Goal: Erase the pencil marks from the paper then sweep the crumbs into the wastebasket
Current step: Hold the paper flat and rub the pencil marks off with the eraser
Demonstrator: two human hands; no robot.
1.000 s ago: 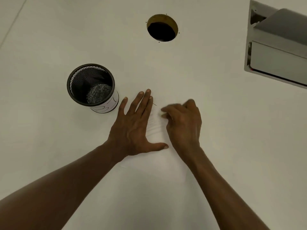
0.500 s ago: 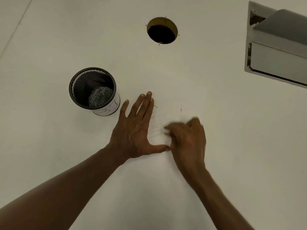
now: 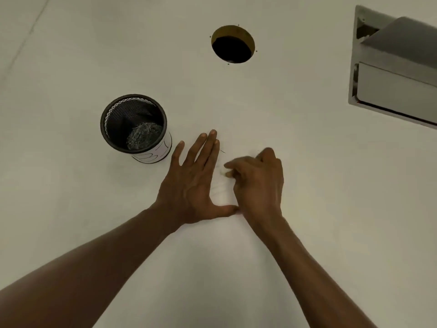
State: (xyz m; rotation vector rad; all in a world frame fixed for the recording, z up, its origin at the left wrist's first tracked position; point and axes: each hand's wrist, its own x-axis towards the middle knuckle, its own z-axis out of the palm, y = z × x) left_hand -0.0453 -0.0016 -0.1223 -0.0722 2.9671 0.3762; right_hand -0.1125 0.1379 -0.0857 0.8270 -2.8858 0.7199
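Observation:
A white sheet of paper (image 3: 220, 194) lies on the white table, its edges hard to make out. A short pencil mark (image 3: 223, 151) shows just beyond my left fingertips. My left hand (image 3: 192, 183) lies flat on the sheet, fingers spread. My right hand (image 3: 259, 183) is curled beside it, its fingertips pinched on a small pale eraser (image 3: 223, 172) that touches the paper. The black mesh wastebasket (image 3: 111, 110) stands upright to the left of my left hand, with a grey wad inside it.
A round dark hole (image 3: 233, 45) is cut in the table farther back. A grey metal box with a hinged flap (image 3: 397, 74) sits at the back right. The table surface (image 3: 331, 209) is plain white.
My right hand slid toward me over the paper half a second ago and has now moved back away from me. My left hand stays flat in the same place.

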